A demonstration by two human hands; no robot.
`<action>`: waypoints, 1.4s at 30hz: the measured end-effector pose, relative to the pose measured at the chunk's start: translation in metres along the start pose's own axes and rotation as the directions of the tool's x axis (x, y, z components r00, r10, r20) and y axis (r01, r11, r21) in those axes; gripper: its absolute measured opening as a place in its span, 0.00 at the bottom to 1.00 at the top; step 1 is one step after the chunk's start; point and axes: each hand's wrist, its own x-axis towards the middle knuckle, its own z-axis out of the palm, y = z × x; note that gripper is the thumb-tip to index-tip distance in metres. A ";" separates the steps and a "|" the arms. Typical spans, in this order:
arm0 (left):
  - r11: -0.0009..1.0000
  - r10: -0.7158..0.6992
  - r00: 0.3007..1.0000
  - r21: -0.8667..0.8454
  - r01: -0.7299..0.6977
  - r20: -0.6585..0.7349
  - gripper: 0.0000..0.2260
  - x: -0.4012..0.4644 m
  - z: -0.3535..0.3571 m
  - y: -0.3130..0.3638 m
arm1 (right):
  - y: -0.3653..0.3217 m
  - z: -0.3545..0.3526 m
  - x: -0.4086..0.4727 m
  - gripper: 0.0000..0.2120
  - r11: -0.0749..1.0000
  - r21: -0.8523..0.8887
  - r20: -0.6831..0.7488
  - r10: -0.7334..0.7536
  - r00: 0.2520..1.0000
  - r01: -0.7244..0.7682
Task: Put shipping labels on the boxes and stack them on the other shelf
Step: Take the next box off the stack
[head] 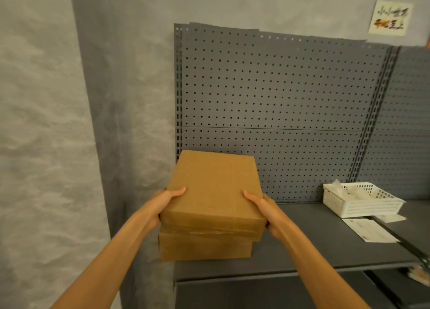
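A brown cardboard box [213, 187] sits on top of a second cardboard box [204, 247] at the left end of a dark grey shelf [314, 246]. My left hand [164, 203] grips the top box's left side, thumb on its top face. My right hand [263, 208] grips its right side the same way. The top box lies slightly askew over the lower one, overhanging to the right. No label shows on the visible faces. White shipping labels [370, 230] lie flat on the shelf at the right.
A white plastic basket [363, 204] with papers stands on the shelf at the right, near the pegboard back panel [279, 94]. A grey wall corner rises to the left of the shelf. A lower shelf edge shows at bottom right.
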 end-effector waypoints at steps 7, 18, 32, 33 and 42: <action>0.974 0.221 0.975 0.068 -0.218 -0.035 0.19 -0.004 0.021 0.004 | -0.015 -0.020 -0.035 0.23 0.959 0.036 -0.112 -0.275 0.955 0.281; 0.908 0.417 0.907 0.021 -0.419 0.067 0.35 -0.013 0.100 0.011 | -0.019 -0.088 -0.072 0.26 0.906 -0.068 -0.317 -0.417 0.852 0.418; 0.947 0.314 0.945 0.045 -0.319 0.088 0.30 0.028 0.215 -0.012 | -0.001 -0.200 -0.035 0.19 0.959 -0.104 -0.312 -0.282 0.907 0.263; 0.956 0.287 0.954 0.042 -0.291 0.082 0.30 0.033 0.221 -0.015 | 0.000 -0.207 -0.028 0.19 0.965 -0.107 -0.303 -0.263 0.916 0.241; 0.999 -0.040 0.999 0.024 0.039 0.028 0.30 0.073 0.261 -0.049 | 0.021 -0.254 0.033 0.21 0.991 -0.132 -0.181 -0.019 0.983 -0.006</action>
